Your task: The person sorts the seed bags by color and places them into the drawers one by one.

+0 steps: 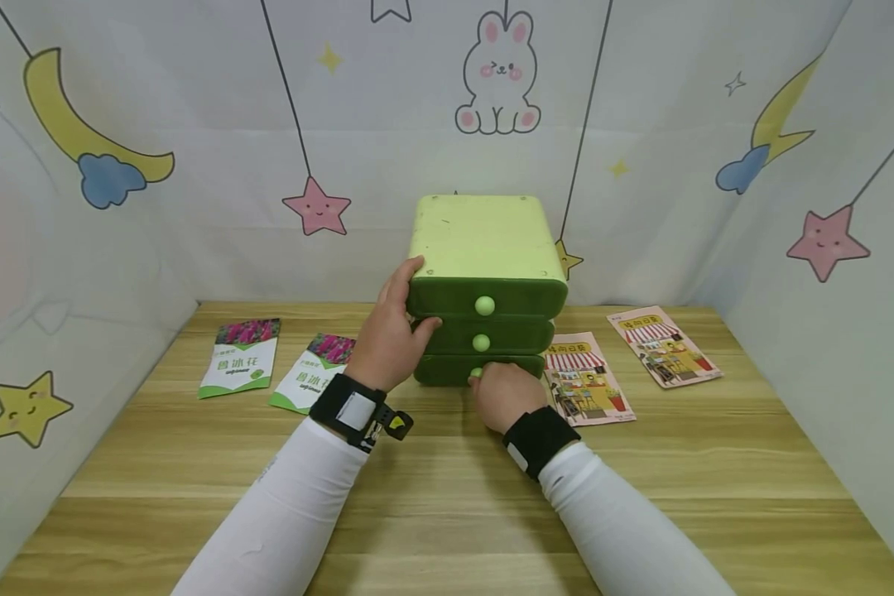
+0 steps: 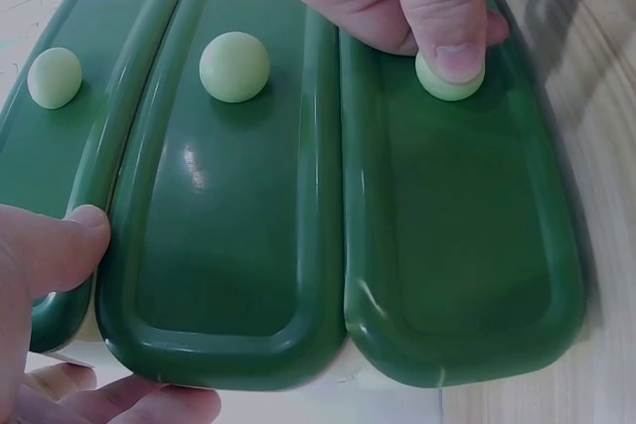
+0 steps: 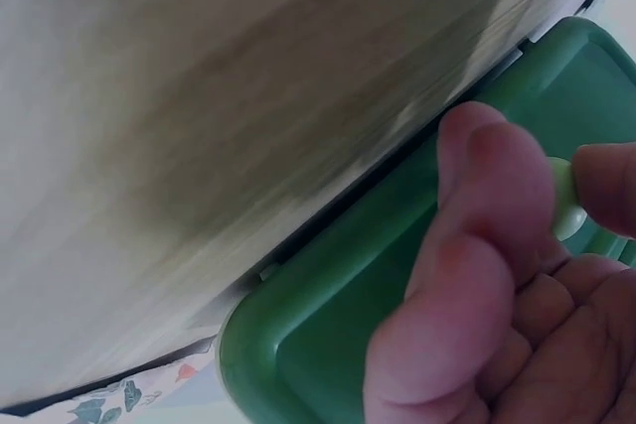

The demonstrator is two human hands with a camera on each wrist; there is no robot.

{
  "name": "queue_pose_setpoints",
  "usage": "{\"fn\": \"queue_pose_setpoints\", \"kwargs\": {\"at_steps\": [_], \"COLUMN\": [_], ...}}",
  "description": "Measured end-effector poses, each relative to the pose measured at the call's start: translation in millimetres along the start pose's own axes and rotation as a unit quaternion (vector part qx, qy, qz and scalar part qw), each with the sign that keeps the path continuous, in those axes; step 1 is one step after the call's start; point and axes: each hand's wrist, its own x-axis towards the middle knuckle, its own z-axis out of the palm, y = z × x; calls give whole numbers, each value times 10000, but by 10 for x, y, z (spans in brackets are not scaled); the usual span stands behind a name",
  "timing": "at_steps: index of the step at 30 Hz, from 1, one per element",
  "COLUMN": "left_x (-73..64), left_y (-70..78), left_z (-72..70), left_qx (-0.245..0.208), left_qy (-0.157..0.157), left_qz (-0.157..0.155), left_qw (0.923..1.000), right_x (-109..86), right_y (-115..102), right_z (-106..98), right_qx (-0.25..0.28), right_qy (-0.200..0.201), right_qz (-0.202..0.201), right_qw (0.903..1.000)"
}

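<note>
A small drawer cabinet (image 1: 484,236) with a pale green top and three dark green drawers stands at the back middle of the table. My left hand (image 1: 386,338) holds its left side, the thumb (image 2: 75,245) across the front near the seam of the top and middle drawers, the fingers along the side wall. At the bottom drawer (image 2: 462,245), my right hand (image 1: 508,392) pinches the round light green knob (image 2: 442,88) between thumb and curled index finger. All three drawers look closed. The cabinet's inside is hidden.
Two white-and-green seed packets with pink flowers, one far left (image 1: 238,360) and one partly behind the left wrist (image 1: 305,381), lie on the wooden table (image 1: 447,513). To the right lie two pink illustrated packets, one near (image 1: 588,385) and one farther (image 1: 663,348). Printed cloth walls enclose the table.
</note>
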Motion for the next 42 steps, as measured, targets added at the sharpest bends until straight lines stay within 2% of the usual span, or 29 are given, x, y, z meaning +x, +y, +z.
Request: {"fn": "queue_pose_setpoints", "kwargs": {"at_steps": [14,36,42], "left_x": [20,23,23], "left_y": [17,-10,-18], "left_z": [-37,-7,-10], "left_qx": [-27,-13,-63], "left_qy": [-13,21,-36], "left_qz": [8,79,23], "left_qw": [10000,10000,10000], "right_x": [14,9,-10], "right_y": [-4,20,28], "right_z": [-1,12,-40], "right_qx": [48,243,281], "right_qy": [2,-4,157], "right_qz": [36,115,166], "right_qw": [10000,9996,9993]}}
